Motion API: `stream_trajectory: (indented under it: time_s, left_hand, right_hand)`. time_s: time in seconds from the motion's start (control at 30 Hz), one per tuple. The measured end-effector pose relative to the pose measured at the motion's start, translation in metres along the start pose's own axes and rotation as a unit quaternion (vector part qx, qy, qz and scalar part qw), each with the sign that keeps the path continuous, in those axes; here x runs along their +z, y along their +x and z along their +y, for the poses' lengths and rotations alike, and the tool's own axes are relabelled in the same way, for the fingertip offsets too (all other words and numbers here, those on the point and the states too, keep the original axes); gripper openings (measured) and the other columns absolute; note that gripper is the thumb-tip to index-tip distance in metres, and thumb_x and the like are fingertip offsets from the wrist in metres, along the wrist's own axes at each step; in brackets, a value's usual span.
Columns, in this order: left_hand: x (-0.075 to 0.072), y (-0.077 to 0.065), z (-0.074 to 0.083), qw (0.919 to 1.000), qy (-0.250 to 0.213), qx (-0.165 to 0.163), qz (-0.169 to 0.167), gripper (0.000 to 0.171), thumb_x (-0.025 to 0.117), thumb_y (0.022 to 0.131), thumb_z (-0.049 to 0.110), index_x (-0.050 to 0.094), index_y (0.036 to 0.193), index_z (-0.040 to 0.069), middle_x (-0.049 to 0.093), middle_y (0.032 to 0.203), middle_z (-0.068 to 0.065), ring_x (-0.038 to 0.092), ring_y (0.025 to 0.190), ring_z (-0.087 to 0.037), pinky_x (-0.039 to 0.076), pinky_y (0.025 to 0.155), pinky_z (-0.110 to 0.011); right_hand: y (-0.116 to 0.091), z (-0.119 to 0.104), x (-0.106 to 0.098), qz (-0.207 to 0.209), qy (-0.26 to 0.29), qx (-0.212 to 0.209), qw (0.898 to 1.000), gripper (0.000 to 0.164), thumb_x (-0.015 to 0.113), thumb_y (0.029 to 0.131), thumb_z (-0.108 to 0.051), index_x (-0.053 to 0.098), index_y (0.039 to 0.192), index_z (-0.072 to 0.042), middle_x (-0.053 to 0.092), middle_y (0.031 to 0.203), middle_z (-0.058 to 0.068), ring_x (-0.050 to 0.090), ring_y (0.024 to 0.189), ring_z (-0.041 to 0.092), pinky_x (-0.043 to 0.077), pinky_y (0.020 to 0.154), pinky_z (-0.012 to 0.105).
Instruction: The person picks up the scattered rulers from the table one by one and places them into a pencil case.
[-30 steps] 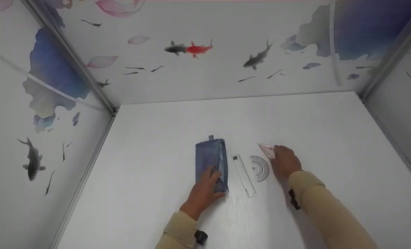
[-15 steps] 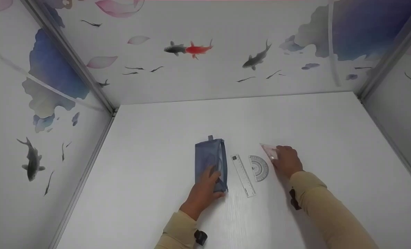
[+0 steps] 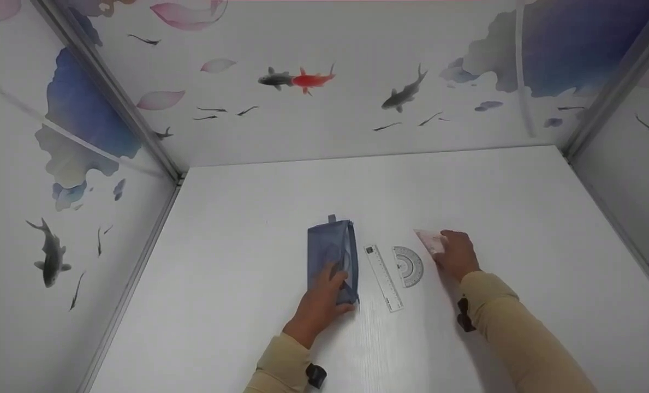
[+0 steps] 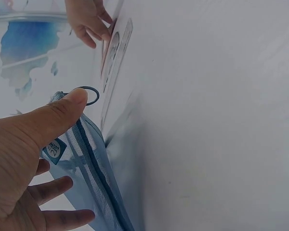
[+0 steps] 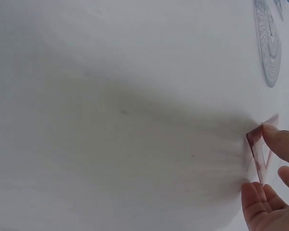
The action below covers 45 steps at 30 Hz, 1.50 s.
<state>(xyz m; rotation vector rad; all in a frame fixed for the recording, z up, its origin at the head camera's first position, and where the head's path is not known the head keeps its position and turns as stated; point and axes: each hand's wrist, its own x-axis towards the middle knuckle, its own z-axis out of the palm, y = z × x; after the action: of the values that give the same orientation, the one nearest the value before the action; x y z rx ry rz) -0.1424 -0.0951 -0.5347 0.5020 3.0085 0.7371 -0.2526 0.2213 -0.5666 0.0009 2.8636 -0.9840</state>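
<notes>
A blue mesh zip pouch point(image 3: 327, 245) lies on the white table. My left hand point(image 3: 319, 305) rests on its near end with fingers spread. In the left wrist view the thumb is by the zip's pull ring point(image 4: 92, 96), and the fingers extend over the mesh. Between thumb and fingers, my right hand point(image 3: 456, 254) pinches a pink transparent set square point(image 3: 430, 240), low over the table; in the right wrist view the set square point(image 5: 260, 149) looks tilted. Between the hands lie a clear straight ruler point(image 3: 384, 278) and a clear protractor point(image 3: 409, 267), side by side.
The white table point(image 3: 237, 229) is enclosed by wall panels at the back, left and right. Fish and petals are printed on the back panel point(image 3: 346, 125). A metal frame post point(image 3: 122, 103) stands at the back left corner.
The right hand has shifted slightly to the right with the pink set square. The left hand, pouch, ruler and protractor stay where they were.
</notes>
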Motion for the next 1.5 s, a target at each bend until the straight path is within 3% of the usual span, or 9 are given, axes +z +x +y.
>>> stream_trajectory:
  time_s: [0.33,0.8,1.0,1.5]
  left_hand:
    - [0.000,0.000,-0.001,1.0000,-0.003,0.000,0.002,0.063,0.082,0.075,0.028,0.050,0.127,0.015,0.035,0.148,-0.017,0.054,0.119,-0.031,0.054,0.082,-0.039]
    - [0.001,-0.001,0.000,0.9997,0.008,0.014,0.017,0.063,0.083,0.075,0.027,0.050,0.127,0.013,0.037,0.144,-0.019,0.056,0.114,-0.030,0.055,0.080,-0.036]
    - [0.001,0.000,-0.001,0.9999,0.006,0.008,0.009,0.063,0.082,0.075,0.027,0.050,0.128,0.013,0.037,0.145,-0.019,0.057,0.114,-0.030,0.055,0.080,-0.037]
    - [-0.001,-0.001,0.000,1.0000,-0.004,-0.006,0.000,0.063,0.081,0.076,0.028,0.049,0.128,0.015,0.035,0.148,-0.019,0.054,0.121,-0.034,0.053,0.084,-0.041]
  right_hand:
    - [-0.001,0.007,-0.001,0.007,0.048,0.018,0.999,0.061,0.062,0.084,0.000,0.037,0.138,0.015,0.037,0.137,0.039,0.027,0.134,0.050,0.021,0.112,0.056]
    - [-0.006,0.009,-0.003,0.012,0.067,0.045,0.997,0.065,0.064,0.084,-0.004,0.036,0.140,0.012,0.041,0.134,0.038,0.033,0.130,0.050,0.027,0.109,0.057]
    - [-0.007,0.010,-0.002,0.017,0.078,0.053,0.995,0.065,0.065,0.084,-0.004,0.036,0.140,0.012,0.042,0.135,0.037,0.037,0.129,0.050,0.029,0.108,0.056]
    - [-0.018,0.008,-0.005,0.004,0.120,0.072,0.990,0.059,0.056,0.090,-0.004,0.033,0.142,0.009,0.041,0.138,0.035,0.036,0.130,0.048,0.030,0.108,0.056]
